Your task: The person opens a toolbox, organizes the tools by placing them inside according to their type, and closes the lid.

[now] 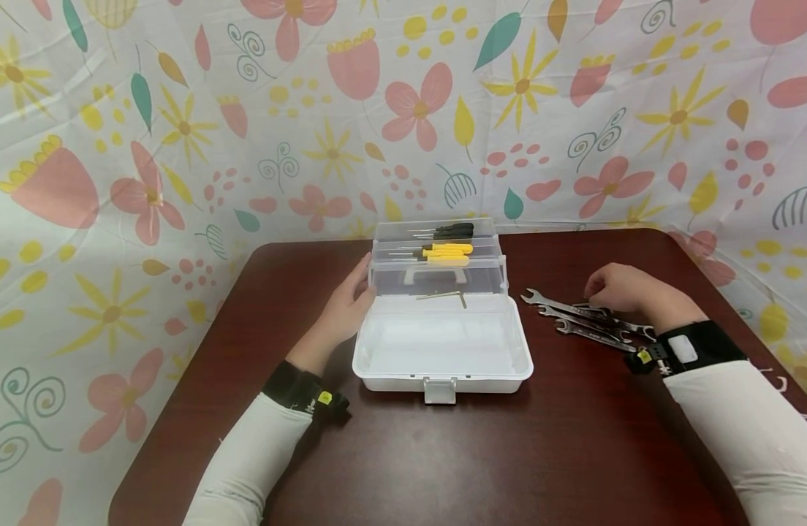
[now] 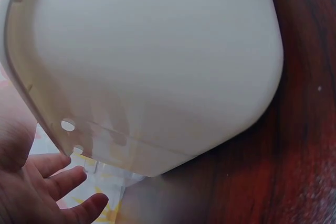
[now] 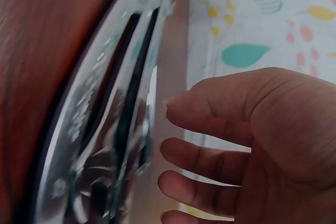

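A white toolbox (image 1: 443, 383) stands in mid-table with its clear lid swung up. My left hand (image 1: 346, 307) rests at the box's back left, near the hinge, fingers loosely extended. In the left wrist view those fingers (image 2: 63, 182) are by the corner of the box's side wall (image 2: 157, 51). To the right of the box lies a loose pile of metal wrenches (image 1: 590, 336). My right hand (image 1: 623, 291) hovers over the far side of the pile, fingers bent downward. The right wrist view shows its thumb and fingers spread beside the wrenches (image 3: 58, 150), gripping nothing.
Clear trays in the raised lid hold yellow-handled screwdrivers (image 1: 446, 256) and black-handled ones (image 1: 452, 232). A hex key (image 1: 443, 295) lies at the back of the box. The dark wooden table (image 1: 403, 460) meets a flowered cloth (image 1: 338, 168) at its far edge.
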The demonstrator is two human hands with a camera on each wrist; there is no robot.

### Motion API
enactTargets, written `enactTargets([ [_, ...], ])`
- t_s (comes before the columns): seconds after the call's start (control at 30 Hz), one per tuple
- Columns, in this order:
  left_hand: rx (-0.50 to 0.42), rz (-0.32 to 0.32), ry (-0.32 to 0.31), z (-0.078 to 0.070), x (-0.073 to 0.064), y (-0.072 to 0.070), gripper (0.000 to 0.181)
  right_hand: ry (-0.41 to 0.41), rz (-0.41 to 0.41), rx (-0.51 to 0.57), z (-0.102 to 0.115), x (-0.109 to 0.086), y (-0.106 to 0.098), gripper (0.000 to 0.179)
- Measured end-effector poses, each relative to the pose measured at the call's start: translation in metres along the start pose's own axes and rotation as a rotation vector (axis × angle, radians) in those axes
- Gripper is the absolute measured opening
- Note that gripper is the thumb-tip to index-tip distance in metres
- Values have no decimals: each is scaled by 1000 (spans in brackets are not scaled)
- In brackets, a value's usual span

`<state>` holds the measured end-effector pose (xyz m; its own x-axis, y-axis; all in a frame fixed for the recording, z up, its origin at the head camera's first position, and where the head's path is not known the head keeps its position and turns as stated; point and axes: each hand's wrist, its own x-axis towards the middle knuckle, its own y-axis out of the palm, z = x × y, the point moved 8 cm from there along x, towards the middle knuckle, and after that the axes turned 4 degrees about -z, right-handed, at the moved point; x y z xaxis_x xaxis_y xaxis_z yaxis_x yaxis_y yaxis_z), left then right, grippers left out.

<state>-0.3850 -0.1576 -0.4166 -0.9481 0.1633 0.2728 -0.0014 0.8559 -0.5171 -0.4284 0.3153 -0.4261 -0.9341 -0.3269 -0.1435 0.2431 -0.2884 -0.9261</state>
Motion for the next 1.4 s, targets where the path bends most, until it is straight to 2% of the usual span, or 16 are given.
enactTargets([
  [0.3, 1, -3, -12, 0, -1, 0, 66, 32, 1, 43, -18, 0, 8, 10],
  [0.8, -7, 3, 6, 1, 0, 0, 66, 30, 2, 94, -22, 1, 10, 14],
  [1.17, -9, 0, -15, 1, -1, 0, 65, 31, -3, 97, -21, 0, 9, 14],
  [1.4, -17, 7, -7, 1, -1, 1, 66, 27, 3, 105, -23, 1, 11, 13],
])
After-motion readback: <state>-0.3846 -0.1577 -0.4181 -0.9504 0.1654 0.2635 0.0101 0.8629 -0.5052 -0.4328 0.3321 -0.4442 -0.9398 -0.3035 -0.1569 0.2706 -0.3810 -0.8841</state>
